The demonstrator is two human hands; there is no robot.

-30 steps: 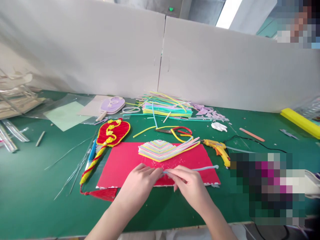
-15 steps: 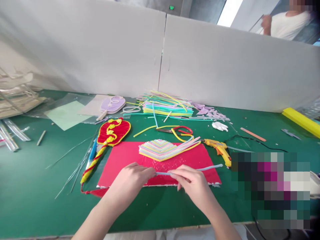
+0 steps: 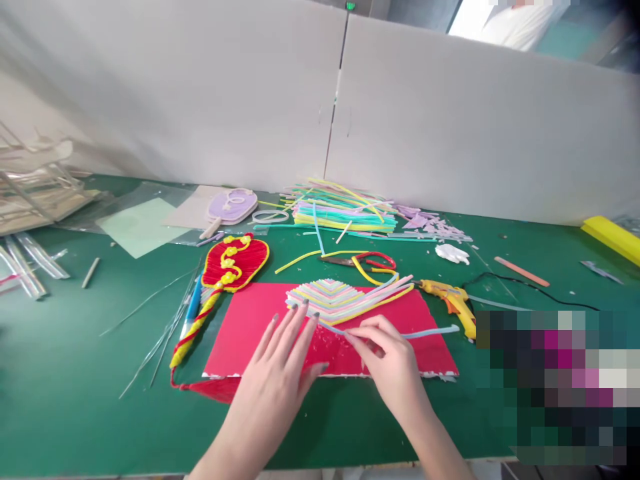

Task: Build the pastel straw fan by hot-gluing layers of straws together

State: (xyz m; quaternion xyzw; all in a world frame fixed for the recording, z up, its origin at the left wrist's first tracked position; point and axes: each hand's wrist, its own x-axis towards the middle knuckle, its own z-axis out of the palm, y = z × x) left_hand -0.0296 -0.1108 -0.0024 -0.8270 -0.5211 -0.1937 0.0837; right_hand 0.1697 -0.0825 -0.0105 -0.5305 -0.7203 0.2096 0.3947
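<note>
A red board [image 3: 250, 330] lies on the green table, bearing a chevron of pastel strips [image 3: 340, 297]. My left hand [image 3: 285, 360] rests on the board with fingers spread flat, fingertips at the chevron's lower left edge. My right hand [image 3: 387, 353] pinches a light blue strip [image 3: 430, 331], holding it against the chevron's lower right edge. The strip's free end runs right, off the board.
A yellow glue gun [image 3: 453, 303] lies right of the board. Behind it sit red-handled scissors [image 3: 370, 261], a pile of coloured strips [image 3: 340, 210], a red and yellow fan [image 3: 233, 263], a purple fan [image 3: 230, 205]. Clear sticks [image 3: 160, 330] lie left. A cardboard wall [image 3: 320, 107] stands behind.
My left hand let go of the blue strip and opened flat on the board. My right hand carried the strip up to the chevron's lower edge.
</note>
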